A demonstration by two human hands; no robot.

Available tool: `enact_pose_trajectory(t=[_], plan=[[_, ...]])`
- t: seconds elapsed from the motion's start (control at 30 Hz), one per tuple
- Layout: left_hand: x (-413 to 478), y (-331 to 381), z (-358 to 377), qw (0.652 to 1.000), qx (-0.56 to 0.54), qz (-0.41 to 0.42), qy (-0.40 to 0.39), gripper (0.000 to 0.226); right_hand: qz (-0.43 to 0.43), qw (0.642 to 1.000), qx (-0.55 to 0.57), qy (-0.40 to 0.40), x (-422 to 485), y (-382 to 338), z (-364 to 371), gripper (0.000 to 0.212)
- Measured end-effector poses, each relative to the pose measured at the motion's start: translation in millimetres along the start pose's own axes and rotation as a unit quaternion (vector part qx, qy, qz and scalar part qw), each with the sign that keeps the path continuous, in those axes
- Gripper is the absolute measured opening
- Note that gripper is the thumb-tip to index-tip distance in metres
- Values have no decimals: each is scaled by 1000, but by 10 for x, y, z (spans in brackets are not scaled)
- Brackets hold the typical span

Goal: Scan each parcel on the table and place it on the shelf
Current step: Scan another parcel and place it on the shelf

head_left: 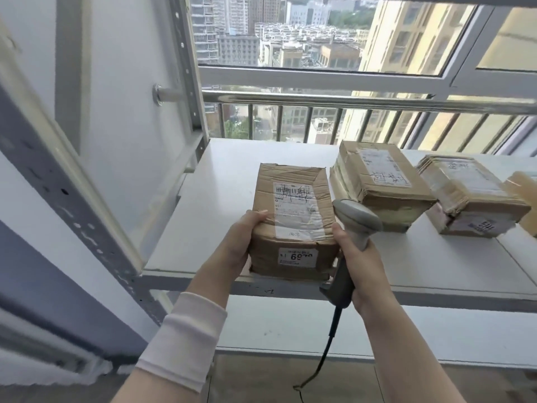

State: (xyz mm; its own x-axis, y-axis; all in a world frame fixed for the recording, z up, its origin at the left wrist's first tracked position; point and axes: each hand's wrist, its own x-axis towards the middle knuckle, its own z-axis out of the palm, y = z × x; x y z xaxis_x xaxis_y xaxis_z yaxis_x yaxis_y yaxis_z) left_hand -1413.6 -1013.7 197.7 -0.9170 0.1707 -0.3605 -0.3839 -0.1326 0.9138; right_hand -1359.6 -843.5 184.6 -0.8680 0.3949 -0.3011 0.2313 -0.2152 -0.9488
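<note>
A brown cardboard parcel [293, 210] with a white shipping label on top and a small numbered sticker on its near face rests at the front edge of the white shelf board [220, 199]. My left hand [241, 245] grips its left side, thumb on top. My right hand [360, 260] holds a grey corded barcode scanner [356, 225] by the handle and presses against the parcel's right side. The scanner head points away towards the other parcels.
Two more taped cardboard parcels [377, 181] [467, 199] lie on the shelf board to the right, and a fourth [523, 196] is cut off at the frame edge. A grey metal shelf upright [87, 216] stands at left. Behind the shelf are a railing and window [348, 100].
</note>
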Motion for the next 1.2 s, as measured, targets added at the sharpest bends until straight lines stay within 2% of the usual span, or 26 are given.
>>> enact_pose_trajectory(t=[0.1,0.17,0.23,0.27,0.37,0.43,0.53,0.6,0.77,0.97,1.13,1.2], plan=[[20,61,-43,980,182,56,53,78,6,999,-5,33,-50,-53,-27,45],[-80,116,-35,935,292,179,90,94,-2,998,-16,58,-84,-99,-74,53],[-213,161,9,859,394,319,68,95,-16,997,-19,74,-115,-156,-114,59],[-247,140,44,817,447,362,39,94,-21,997,-12,77,-128,-192,-132,61],[-223,28,149,714,595,369,-24,89,-39,996,4,82,-143,-291,-215,65],[-126,-18,171,680,632,371,-9,81,-54,995,8,78,-135,-349,-299,61],[60,15,201,680,632,370,17,75,-66,995,17,73,-50,-435,-439,35],[213,66,240,677,640,363,23,74,-65,995,24,67,37,-483,-534,27],[638,237,267,696,630,344,22,71,-64,996,32,47,206,-550,-712,25],[872,321,280,700,627,341,13,72,-44,997,40,48,304,-567,-768,24],[950,313,248,689,633,354,8,71,-45,996,53,60,307,-595,-746,21],[948,321,229,685,641,346,-8,81,-43,995,60,61,296,-604,-750,25]])
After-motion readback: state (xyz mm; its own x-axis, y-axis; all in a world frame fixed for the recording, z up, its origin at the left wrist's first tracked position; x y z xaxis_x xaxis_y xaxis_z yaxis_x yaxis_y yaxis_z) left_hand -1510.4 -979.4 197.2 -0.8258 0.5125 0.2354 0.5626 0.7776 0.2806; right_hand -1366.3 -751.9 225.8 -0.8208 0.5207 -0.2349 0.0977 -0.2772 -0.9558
